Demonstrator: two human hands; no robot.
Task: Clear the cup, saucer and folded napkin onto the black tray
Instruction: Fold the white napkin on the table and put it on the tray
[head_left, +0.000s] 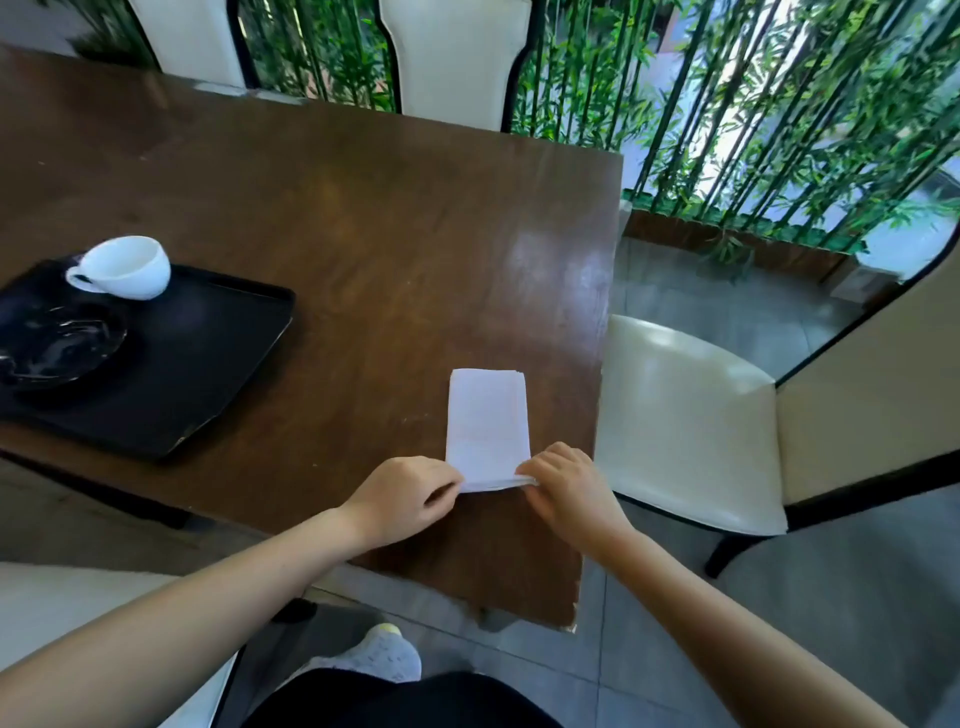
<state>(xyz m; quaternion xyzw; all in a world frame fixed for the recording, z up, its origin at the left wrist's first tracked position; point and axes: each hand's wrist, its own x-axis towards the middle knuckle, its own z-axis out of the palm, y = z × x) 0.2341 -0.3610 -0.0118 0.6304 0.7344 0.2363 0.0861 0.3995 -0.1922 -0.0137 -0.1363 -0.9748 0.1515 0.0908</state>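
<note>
On the table (363, 208), both hands pinching the napkin (487, 415) (fingertips hidden), tray (208, 364) cropped.

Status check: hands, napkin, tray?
Left hand and right hand pinching near edge of white folded napkin. White cup, black saucer on black tray. Path clear.

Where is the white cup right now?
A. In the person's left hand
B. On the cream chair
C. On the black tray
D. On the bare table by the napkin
C: the cup stands at the tray's far edge, beyond the dark saucer; both hands are at the napkin.
</note>
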